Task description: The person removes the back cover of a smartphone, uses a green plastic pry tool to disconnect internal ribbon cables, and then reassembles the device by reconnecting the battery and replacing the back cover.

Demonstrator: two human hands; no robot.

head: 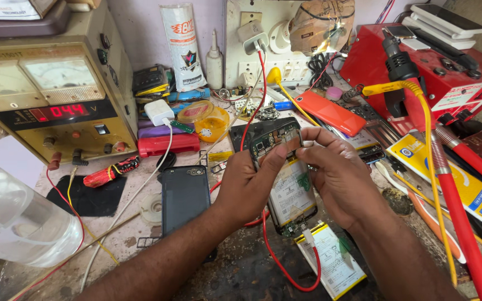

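Observation:
An opened phone [287,189] with its back removed shows a circuit board at the top and a white battery below. My left hand [246,187] grips its left side, thumb on the board. My right hand [338,178] pinches the top right corner of the board with its fingertips. A second loose white battery [333,262] lies just below the phone, near a red wire [285,262]. A dark phone back cover [184,198] lies left of my left hand.
A power supply with a red digital readout [57,111] stands at the left, a clear plastic container [12,217] in front of it. A red station [436,67] with a hot-air handle sits at the right. An orange phone [330,111], tape rolls [205,120] and cables crowd the bench.

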